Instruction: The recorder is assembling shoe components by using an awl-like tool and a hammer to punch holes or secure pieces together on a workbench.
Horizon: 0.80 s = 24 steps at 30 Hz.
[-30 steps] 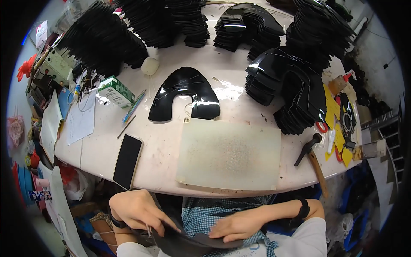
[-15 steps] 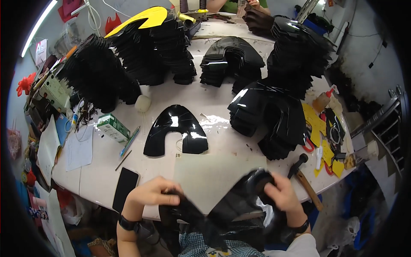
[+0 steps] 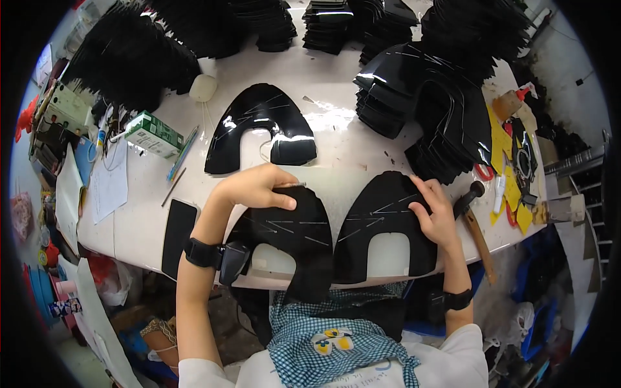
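Note:
Two matte black arch-shaped pieces, marked with thin silver lines, are side by side at the table's near edge. My left hand (image 3: 259,188) grips the left arch piece (image 3: 299,226) at its top, thumb above and fingers underneath; one leg of that piece hangs past the table edge. On the right arch piece (image 3: 388,205), my right hand (image 3: 435,212) holds the upper right edge between thumb and fingers. A pale sheet (image 3: 346,184) lies partly beneath them. Just beyond, a glossy black arch piece (image 3: 252,107) lies flat on the table.
Tall stacks of black pieces (image 3: 420,90) stand across the back and right. A hammer (image 3: 477,236) rests at the right edge, near yellow scraps (image 3: 509,184). To the left are a phone (image 3: 179,236), a green-and-white box (image 3: 154,134) and a pen (image 3: 183,153).
The black pieces, bent and raised in both hands before, are now flatter and side by side with their matte faces up. The view has tipped down toward my lap.

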Each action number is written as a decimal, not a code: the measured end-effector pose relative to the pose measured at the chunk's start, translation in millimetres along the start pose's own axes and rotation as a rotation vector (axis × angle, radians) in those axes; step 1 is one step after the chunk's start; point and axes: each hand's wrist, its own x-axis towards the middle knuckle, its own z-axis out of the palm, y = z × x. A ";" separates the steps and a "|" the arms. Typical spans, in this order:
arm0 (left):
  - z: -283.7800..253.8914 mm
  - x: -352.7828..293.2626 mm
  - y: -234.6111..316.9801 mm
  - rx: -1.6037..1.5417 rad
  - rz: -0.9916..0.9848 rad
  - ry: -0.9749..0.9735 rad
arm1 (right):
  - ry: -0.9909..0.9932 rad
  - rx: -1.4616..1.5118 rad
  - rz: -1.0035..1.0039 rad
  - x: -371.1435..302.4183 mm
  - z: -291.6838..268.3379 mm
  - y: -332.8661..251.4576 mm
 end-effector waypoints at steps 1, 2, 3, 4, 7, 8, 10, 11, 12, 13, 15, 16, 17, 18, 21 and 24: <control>1.8 1.5 -2.4 0.038 -0.037 0.044 | -0.023 0.015 0.014 -0.2 0.4 0.4; 2.2 3.3 -0.8 0.031 -0.043 0.042 | -0.030 0.019 0.018 1.1 2.0 2.4; 1.9 6.7 4.8 0.103 -0.049 0.015 | -0.049 0.022 0.012 3.9 3.1 4.6; 5.5 7.9 9.5 0.172 -0.060 -0.011 | -0.073 0.027 0.005 2.8 4.6 5.3; 19.5 6.6 8.1 0.313 0.068 0.241 | -0.070 -0.118 -0.001 0.1 1.9 -2.9; 25.7 3.2 7.7 0.309 0.163 0.367 | -0.059 -0.113 0.119 -6.0 -0.9 -7.9; 41.4 -9.5 22.4 0.286 0.070 0.540 | 0.000 -0.108 0.215 -20.7 -18.6 -12.6; 47.1 -17.1 31.6 0.266 -0.008 0.710 | 0.035 -0.117 0.301 -39.4 -29.7 -0.3; 50.2 -28.1 35.8 0.269 -0.016 0.711 | 0.071 -0.119 0.382 -59.9 -41.2 15.5; 51.8 -42.5 37.7 0.138 -0.113 0.692 | 0.143 -0.202 0.416 -73.8 -49.7 26.5; 54.6 -66.9 25.1 -0.089 -0.182 0.654 | 0.210 -0.282 0.443 -95.0 -59.2 42.7; 57.8 -71.8 26.0 -0.087 -0.193 0.666 | 0.239 -0.415 0.444 -103.2 -60.3 50.5; 61.4 -72.5 26.7 -0.213 -0.145 0.728 | 0.272 -0.553 0.447 -108.2 -60.6 55.7; 63.1 -73.9 27.0 -0.339 -0.093 0.788 | 0.267 -0.549 0.437 -109.3 -60.7 58.0; 65.0 -74.4 30.5 -0.252 -0.066 0.796 | 0.218 -0.555 0.388 -108.7 -62.0 56.4; 76.1 -70.3 28.3 -0.368 -0.045 0.834 | 0.194 -0.409 0.562 -98.8 -65.9 31.0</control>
